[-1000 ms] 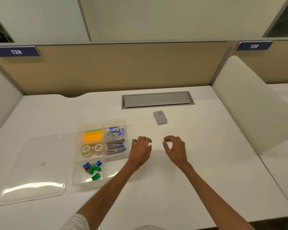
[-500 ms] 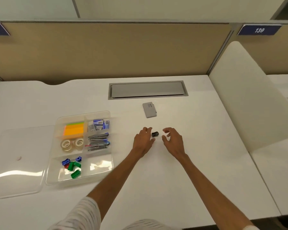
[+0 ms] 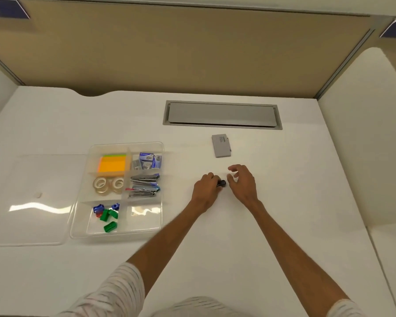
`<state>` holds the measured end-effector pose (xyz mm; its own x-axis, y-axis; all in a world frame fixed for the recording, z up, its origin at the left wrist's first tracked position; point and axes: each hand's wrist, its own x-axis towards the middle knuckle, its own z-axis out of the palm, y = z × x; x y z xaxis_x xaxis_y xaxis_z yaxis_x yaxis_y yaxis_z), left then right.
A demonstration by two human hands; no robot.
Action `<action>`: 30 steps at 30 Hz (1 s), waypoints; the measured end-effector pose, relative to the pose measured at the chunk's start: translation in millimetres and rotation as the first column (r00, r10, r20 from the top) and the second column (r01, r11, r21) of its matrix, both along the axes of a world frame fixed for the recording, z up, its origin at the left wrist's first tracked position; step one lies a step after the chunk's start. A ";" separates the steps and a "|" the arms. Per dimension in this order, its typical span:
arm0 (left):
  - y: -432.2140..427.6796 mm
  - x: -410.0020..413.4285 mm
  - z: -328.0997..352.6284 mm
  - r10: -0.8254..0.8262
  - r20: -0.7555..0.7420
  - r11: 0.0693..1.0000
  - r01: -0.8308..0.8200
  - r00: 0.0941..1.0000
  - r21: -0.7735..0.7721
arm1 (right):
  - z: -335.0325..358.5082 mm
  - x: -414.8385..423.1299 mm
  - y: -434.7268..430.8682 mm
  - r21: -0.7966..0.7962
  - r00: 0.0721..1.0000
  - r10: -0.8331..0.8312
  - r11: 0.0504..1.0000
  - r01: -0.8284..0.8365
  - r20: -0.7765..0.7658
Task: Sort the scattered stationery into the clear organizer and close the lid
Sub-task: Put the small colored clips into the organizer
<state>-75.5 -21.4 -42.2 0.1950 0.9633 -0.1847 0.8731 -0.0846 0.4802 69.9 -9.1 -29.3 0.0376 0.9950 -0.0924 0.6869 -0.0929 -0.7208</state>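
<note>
The clear organizer [image 3: 144, 221] sits left of centre on the white desk with its lid [image 3: 32, 197] lying flat to its left. Its compartments hold orange sticky notes [image 3: 112, 165], staple boxes [image 3: 149, 160], tape rolls [image 3: 108, 185], staplers [image 3: 144, 185] and blue and green sharpeners [image 3: 106, 215]. The front right compartment is bare. To the right of the organizer, my left hand [image 3: 204, 193] curls its fingers round a small black item [image 3: 222, 183] on the desk. My right hand [image 3: 242, 183] hovers just right of it, fingers loosely bent, holding nothing.
A small grey box [image 3: 221, 145] lies on the desk beyond my hands. Behind it is a grey cable hatch [image 3: 222, 115] set into the desk. A tan partition runs along the back and a white divider [image 3: 361, 143] stands at the right.
My left hand has closed its fingers over the small black item that lay between my hands. The view has tilted down and shifted, and my right hand stays beside the item.
</note>
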 end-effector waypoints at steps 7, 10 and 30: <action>-4.1 -41.0 20.0 0.057 -0.001 0.994 -0.057 0.998 0.090 | 11.4 -42.5 -5.8 -0.003 0.986 0.140 0.990 -0.141 -0.092; -9.2 -60.6 35.1 0.091 0.029 0.985 -0.094 0.995 0.148 | 21.4 -63.7 -7.9 0.049 0.975 0.173 0.985 -0.168 -0.140; -118.9 -279.1 76.2 0.269 0.106 0.952 -0.281 0.957 0.118 | 40.6 -270.7 -67.3 0.083 0.838 0.443 0.894 -0.441 -0.319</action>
<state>-354.6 -140.3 34.1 -0.0714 0.9963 -0.0482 0.8265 0.0861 0.5564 -200.8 -76.4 11.2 -0.4372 0.8992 -0.0168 0.3844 0.1700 -0.9074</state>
